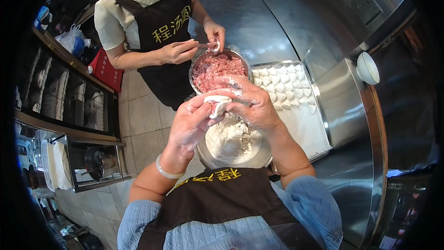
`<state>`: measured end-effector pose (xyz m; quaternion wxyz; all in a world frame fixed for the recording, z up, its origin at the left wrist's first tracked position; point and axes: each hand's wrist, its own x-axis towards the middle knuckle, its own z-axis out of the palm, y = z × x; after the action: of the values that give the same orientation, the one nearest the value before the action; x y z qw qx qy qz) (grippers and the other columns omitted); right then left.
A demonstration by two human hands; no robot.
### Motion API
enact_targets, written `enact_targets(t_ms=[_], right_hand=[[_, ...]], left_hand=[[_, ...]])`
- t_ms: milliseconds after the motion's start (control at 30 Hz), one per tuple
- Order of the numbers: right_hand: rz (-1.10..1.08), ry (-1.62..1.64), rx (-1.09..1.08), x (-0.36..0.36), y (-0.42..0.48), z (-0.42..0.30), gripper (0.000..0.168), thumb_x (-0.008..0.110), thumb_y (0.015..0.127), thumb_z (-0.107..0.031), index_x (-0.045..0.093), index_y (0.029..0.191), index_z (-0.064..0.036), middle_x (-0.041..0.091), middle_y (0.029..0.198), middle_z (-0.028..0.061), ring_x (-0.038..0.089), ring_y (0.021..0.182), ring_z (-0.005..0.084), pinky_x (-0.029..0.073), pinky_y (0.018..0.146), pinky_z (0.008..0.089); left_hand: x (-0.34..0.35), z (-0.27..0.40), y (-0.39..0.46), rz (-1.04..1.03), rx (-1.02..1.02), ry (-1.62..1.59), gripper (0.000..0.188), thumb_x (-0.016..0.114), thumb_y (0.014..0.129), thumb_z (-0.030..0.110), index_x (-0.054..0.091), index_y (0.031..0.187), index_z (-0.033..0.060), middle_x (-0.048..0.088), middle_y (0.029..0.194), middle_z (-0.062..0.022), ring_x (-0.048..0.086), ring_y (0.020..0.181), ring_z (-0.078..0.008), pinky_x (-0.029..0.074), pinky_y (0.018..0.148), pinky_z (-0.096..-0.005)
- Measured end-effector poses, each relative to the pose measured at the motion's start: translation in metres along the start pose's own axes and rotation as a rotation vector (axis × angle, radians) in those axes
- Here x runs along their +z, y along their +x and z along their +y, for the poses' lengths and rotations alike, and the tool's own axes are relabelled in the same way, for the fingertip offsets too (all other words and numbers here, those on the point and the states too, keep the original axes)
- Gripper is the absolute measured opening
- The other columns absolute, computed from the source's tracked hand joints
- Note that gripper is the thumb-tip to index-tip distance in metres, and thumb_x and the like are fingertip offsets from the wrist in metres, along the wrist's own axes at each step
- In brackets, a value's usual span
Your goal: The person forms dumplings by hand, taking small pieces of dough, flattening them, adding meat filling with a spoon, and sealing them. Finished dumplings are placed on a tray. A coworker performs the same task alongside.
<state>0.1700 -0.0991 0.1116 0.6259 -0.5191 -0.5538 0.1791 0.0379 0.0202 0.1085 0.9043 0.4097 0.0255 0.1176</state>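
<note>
A white dough wrapper point(221, 106), folded partly around pink filling, is pinched between my two hands. My left hand point(190, 119) supports it from the left, thumb against the filling. Floury fingers of my right hand point(255, 102) curl over its right side. Below them sits a wide metal bowl point(204, 156) of crumbly white dough or flour point(234, 142). Just beyond my fingers stands a metal bowl point(190, 73) heaped with pink minced meat point(216, 67), its near rim partly hidden by my hands.
To the right, a metal tray point(301, 128) dusted white carries rows of shaped white dumplings point(286, 83). A person in a dark apron point(163, 24) faces me, holding a small dough piece point(215, 46) and a flat stick. A white bowl point(368, 68) rests at the right ledge; shelving point(97, 163) stands left.
</note>
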Motion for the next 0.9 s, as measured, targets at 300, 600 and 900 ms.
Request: enact_targets(t_ms=[300, 600, 900], right_hand=[[0.166, 0.209, -0.04, 0.015, -0.001, -0.008, 0.039, 0.047, 0.089, -0.026, 0.056, 0.104, 0.01, 0.05, 0.116, 0.0179, 0.052, 0.101, 0.0228, 0.041, 0.087, 0.0319], [0.034, -0.836, -0.584, -0.004, 0.002, -0.04, 0.046, 0.05, 0.077, -0.055, 0.064, 0.096, -0.016, 0.05, 0.115, 0.0143, 0.041, 0.109, 0.0333, 0.032, 0.092, 0.0465], [0.077, -0.648, -0.355, 0.004, 0.012, -0.044, 0.044, 0.07, 0.065, -0.026, 0.06, 0.103, -0.005, 0.048, 0.117, 0.016, 0.041, 0.11, 0.0347, 0.031, 0.094, 0.046]], left_hand=[[0.015, 0.014, -0.008, -0.206, 0.258, 0.629, 0.062, 0.055, 0.08, -0.004, 0.022, 0.133, -0.0024, 0.047, 0.121, -0.0158, 0.05, 0.104, -0.0159, 0.043, 0.085, -0.0285], [0.02, 0.006, -0.004, -0.236, 0.416, 0.228, 0.061, 0.064, 0.076, 0.004, 0.032, 0.127, -0.0049, 0.045, 0.122, -0.0182, 0.05, 0.107, -0.0282, 0.043, 0.09, -0.0372], [0.028, 0.009, -0.007, 0.002, 0.473, 0.284, 0.042, 0.062, 0.074, -0.004, 0.048, 0.114, -0.0085, 0.051, 0.115, -0.0154, 0.053, 0.102, -0.0209, 0.043, 0.089, -0.0316]])
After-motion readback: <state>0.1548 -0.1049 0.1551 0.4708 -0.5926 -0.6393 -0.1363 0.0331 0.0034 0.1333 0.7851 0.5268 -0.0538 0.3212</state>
